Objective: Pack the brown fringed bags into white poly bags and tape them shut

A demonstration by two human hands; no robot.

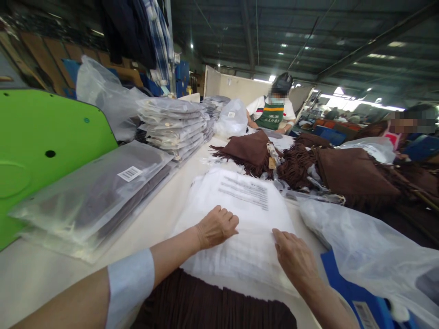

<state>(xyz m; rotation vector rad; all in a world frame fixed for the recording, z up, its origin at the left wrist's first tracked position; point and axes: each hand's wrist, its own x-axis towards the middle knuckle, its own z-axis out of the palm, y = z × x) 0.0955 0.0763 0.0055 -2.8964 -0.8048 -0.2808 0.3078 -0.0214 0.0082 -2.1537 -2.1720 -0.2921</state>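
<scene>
In front of me lies a stack of white translucent plastic bags [236, 260] with lines of dark print near the far end. My left hand [219, 228] has its fingers curled closed over the middle of the top bag, seemingly gripping its film. To the right, my right hand [295, 256] is closed at the bag's right side, thumb and fingers pinched against the plastic. A dark brown fringed cloth [219, 304] lies between the stack and my body.
Packed bags with a barcode label [129, 173] lie at left beside a green panel [51, 146]. Behind are piled packed bags [171, 121]. Brown fringed pieces [353, 171] cover the right side, near loose plastic [370, 237] and a blue object [353, 292]. A co-worker [272, 112] stands across the table.
</scene>
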